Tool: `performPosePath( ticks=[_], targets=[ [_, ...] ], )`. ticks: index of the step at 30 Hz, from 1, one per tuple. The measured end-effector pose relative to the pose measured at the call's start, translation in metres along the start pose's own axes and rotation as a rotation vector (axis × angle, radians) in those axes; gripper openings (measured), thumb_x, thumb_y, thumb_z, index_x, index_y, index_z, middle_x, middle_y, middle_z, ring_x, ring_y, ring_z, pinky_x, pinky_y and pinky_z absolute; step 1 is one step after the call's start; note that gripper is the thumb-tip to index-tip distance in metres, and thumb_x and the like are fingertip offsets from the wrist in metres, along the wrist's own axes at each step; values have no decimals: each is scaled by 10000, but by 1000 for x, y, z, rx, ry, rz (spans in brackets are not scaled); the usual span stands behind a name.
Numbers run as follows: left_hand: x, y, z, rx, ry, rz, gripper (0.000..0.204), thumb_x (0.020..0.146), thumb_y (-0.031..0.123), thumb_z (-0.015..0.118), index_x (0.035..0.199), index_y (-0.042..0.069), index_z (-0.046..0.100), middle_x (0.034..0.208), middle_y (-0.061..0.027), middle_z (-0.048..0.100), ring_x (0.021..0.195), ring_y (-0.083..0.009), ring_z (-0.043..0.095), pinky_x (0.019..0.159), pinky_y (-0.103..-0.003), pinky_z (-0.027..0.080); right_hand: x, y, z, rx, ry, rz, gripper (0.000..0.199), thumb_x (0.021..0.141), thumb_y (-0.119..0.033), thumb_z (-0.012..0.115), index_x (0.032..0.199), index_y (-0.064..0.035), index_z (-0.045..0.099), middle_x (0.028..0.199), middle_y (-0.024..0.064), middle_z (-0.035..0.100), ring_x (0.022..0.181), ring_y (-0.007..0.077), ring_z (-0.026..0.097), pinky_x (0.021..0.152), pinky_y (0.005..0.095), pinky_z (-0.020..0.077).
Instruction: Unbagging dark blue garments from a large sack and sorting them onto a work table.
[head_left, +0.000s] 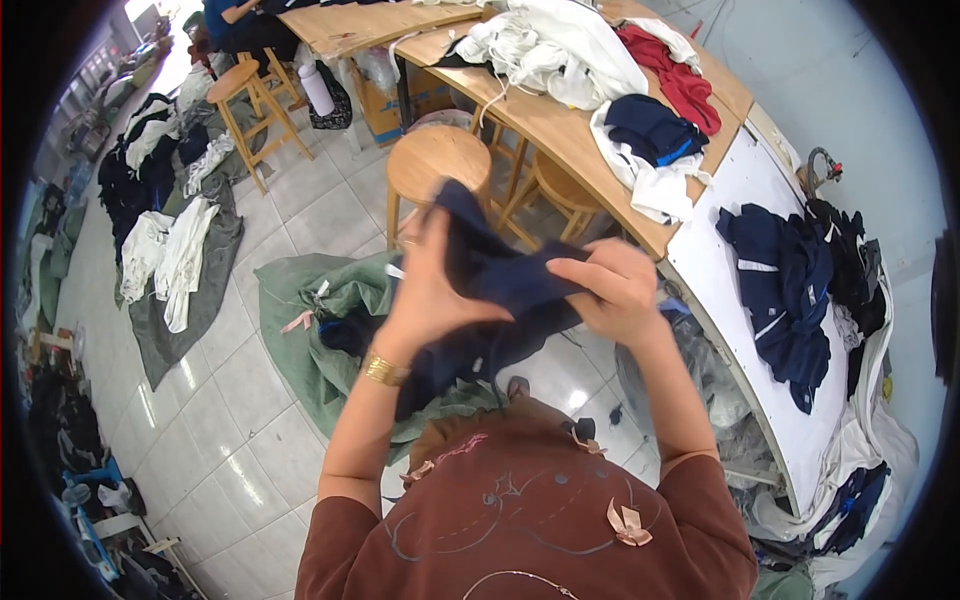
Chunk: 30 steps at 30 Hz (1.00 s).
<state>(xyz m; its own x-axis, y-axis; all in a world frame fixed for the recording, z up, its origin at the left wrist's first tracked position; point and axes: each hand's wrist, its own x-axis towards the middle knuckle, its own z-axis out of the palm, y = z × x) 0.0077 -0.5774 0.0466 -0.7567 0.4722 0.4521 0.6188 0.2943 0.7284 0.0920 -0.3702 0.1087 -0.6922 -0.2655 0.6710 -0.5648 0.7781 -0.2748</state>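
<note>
Above the tiled floor (300, 210), at chest height, both hands hold a dark navy garment (490, 300) bunched between them. Its upper corner rises past the left hand (430, 290), and its loose lower part hangs toward the person's brown top. The left hand is closed on the cloth from the left side, with a gold bracelet (385, 370) on that wrist, while the right hand (615, 290) pinches a fold of the same cloth with its fingers curled tight. Below the garment lies a green sack (320, 320), spread open on the floor with more dark cloth in it. Behind the hands stand two round wooden stools (435, 160), just beside a long wooden counter (560, 130) that carries heaps of white, red and navy clothing. To the right, a white counter (740, 290) holds a pile of navy garments (785, 300) (some with pale stripes). Farther left, white and dark clothes (170, 240) lie on grey sheets on the floor.
</note>
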Motion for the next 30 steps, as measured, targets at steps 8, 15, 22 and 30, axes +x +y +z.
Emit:
performPosePath(
  ticks=[8,15,22,30],
  targets=[
    [-19,1,-29,248,428,-193,900,675,168,709,1352,-51,158,1395,-213,206,1320,-337,77,1066,-400,41,-54,75,-8,-472,269,343,214,674,37,571,838,-93,526,790,49,506,719,210,550,781,363,437],
    [-39,30,0,232,196,-227,1069,602,218,768,1362,-47,64,1358,-349,86,1296,-426,86,1056,-412,129,-39,56,27,1609,692,904,126,891,-104,435,986,-70,511,1011,103,567,945,199,569,822,329,474],
    [-25,35,9,144,33,-248,878,546,326,815,1238,21,369,1231,-309,312,1205,-415,288,946,-422,340,-36,59,47,2228,504,734,349,913,-188,360,1157,44,450,1194,171,496,1116,285,480,981,409,369],
    [15,27,23,-157,37,46,626,666,220,741,1184,14,455,1108,-184,539,958,-283,557,829,-347,437,-16,28,66,1906,311,813,207,907,-80,396,1093,-56,482,1094,97,547,953,175,573,789,283,502]
  ],
)
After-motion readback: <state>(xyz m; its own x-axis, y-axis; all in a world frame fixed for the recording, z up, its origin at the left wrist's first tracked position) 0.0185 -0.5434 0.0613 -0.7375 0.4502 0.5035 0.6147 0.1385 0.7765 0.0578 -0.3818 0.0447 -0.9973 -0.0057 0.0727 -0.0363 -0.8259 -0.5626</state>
